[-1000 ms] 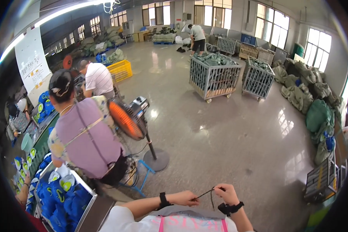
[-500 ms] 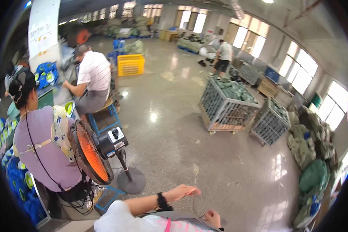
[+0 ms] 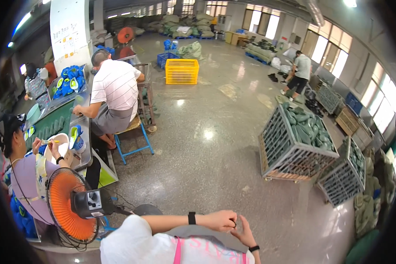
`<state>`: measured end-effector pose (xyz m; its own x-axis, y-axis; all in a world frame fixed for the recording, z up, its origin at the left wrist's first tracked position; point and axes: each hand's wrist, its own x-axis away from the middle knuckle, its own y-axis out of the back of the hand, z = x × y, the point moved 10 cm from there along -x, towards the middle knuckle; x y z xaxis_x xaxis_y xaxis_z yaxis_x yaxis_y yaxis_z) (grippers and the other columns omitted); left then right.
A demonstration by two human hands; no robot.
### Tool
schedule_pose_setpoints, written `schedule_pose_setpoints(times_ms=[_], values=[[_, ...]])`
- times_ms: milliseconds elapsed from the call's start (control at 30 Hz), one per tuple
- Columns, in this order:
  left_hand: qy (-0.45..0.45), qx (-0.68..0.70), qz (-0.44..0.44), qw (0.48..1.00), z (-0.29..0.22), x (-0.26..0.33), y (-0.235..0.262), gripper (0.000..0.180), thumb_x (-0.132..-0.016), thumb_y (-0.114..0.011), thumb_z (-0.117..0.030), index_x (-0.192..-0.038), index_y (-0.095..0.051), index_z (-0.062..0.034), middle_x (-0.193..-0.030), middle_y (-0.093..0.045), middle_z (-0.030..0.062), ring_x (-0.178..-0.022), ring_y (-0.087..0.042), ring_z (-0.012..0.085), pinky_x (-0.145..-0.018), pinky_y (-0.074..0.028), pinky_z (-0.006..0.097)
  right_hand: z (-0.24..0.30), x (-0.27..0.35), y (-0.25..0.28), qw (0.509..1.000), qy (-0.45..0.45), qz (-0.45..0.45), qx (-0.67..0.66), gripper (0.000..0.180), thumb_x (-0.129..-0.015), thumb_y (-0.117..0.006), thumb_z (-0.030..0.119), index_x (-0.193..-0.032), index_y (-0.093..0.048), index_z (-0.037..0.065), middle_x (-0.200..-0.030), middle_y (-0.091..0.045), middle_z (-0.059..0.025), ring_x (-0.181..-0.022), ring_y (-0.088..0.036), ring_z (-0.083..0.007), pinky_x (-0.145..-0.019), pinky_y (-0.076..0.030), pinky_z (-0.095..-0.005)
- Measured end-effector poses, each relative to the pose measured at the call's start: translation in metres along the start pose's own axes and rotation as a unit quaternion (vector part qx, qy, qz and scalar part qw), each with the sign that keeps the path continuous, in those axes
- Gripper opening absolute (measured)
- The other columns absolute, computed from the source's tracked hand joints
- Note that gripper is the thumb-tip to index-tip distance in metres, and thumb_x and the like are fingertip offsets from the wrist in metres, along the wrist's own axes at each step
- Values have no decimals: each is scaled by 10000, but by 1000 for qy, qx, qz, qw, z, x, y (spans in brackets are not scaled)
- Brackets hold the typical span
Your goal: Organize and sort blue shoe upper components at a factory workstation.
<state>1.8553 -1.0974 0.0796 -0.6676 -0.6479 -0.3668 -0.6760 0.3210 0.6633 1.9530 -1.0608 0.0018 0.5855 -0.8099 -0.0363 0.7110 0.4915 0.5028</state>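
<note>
My left hand (image 3: 221,220) is in front of my chest at the lower middle, its fingers curled in and nearly meeting my right hand. A dark band sits on the left wrist. Whatever those fingers may hold is too small or hidden to make out; a small dark spot shows by the fingertips. My right hand (image 3: 245,233) is just to the right, fingers stretched upward and apart, holding nothing visible. Another dark band (image 3: 254,248) circles the right wrist. Across my white shirt (image 3: 141,237) run pink straps and a grey apron edge (image 3: 207,233).
Close on my left stands a floor fan (image 3: 72,204) with orange blades. Beyond it, a person in purple (image 3: 31,185) and one in a striped shirt (image 3: 114,88) sit along a green-topped workbench (image 3: 53,125). Slatted carts (image 3: 295,160) of dark green pieces stand right; a yellow crate (image 3: 181,71) lies ahead.
My view has swung left, showing more of the workbench. My hands have come together; the left has curled its fingers, and the right has risen with its fingers extended.
</note>
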Motion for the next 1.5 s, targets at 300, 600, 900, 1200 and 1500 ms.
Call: schedule_pose_setpoints(times_ms=[300,600,900,1200,1500], values=[[298,-15,-230,926,183,11,213,118,-821,-596,-157,-878,-629,-59,-824,-543,84,-768,-557,266,-621,-456,349,185,-344,60,948,295,24,-113,223,-725,-586,-40,-930,-625,40,-969,-636,-96,-932,-599,-293,-826,-460,-345],[409,-98,-230,877,377,62,352,142,-806,-574,-196,-825,-620,-63,-785,-573,112,-782,-569,305,-670,-466,394,406,-498,81,754,655,-9,58,141,-751,-585,125,-878,-595,187,-869,-622,-5,-807,-617,-257,-864,-404,-524],[362,-113,-175,908,558,25,542,146,-775,-541,-99,-888,-620,-52,-828,-588,105,-824,-564,300,-710,-461,394,397,-807,48,798,602,34,16,154,-745,-591,126,-894,-592,161,-879,-615,-20,-799,-607,-253,-855,-415,-490],[399,-182,-146,887,732,-7,746,216,-688,-518,-20,-837,-659,-89,-803,-608,79,-788,-592,294,-675,-475,391,384,-1026,49,749,653,105,-43,173,-738,-597,127,-911,-589,134,-890,-607,-35,-790,-598,-248,-847,-425,-456],[480,-58,-303,821,851,72,903,84,-650,-536,-8,-684,-601,-48,-747,-590,84,-694,-586,287,-616,-474,371,449,-1250,-83,713,642,233,-157,197,-731,-603,128,-927,-586,108,-900,-600,-51,-782,-589,-243,-838,-436,-423]])
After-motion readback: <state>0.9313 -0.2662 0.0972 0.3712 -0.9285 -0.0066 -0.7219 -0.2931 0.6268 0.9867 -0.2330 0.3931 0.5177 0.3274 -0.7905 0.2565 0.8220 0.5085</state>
